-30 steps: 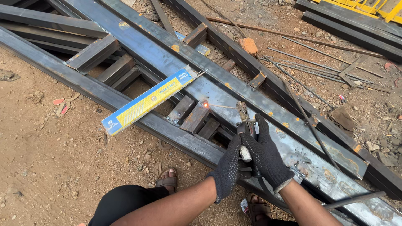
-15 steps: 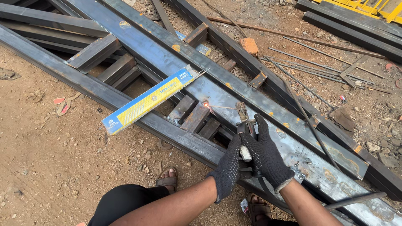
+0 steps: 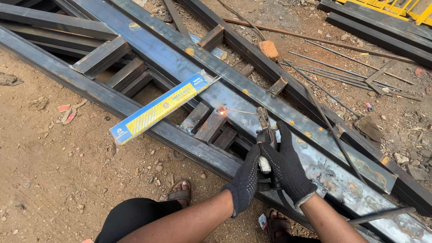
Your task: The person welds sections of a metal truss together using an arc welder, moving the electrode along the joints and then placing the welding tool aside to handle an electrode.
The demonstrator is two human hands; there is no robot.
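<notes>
Both hands wear dark knit gloves and grip one welding electrode holder (image 3: 264, 135). My left hand (image 3: 245, 180) wraps its handle from the left; my right hand (image 3: 288, 167) covers it from the right. A thin welding rod (image 3: 240, 111) runs from the holder's jaws to the left. Its tip glows orange with a small spark (image 3: 222, 112) at a short steel cross piece (image 3: 210, 126) of the long steel frame (image 3: 148, 47). A long blue and yellow electrode box (image 3: 157, 109) lies slanted across the frame, left of the spark.
The steel frame of long beams and short cross pieces lies diagonally on bare dirt. Thin rods (image 3: 342, 76) and a piece of brick (image 3: 269, 48) lie beyond it. Yellow metalwork (image 3: 396, 8) is at the top right. My sandalled foot (image 3: 181, 194) stands by the frame's near beam.
The rod tip now glows brighter at the cross piece. Both hands stay on the holder in nearly the same place.
</notes>
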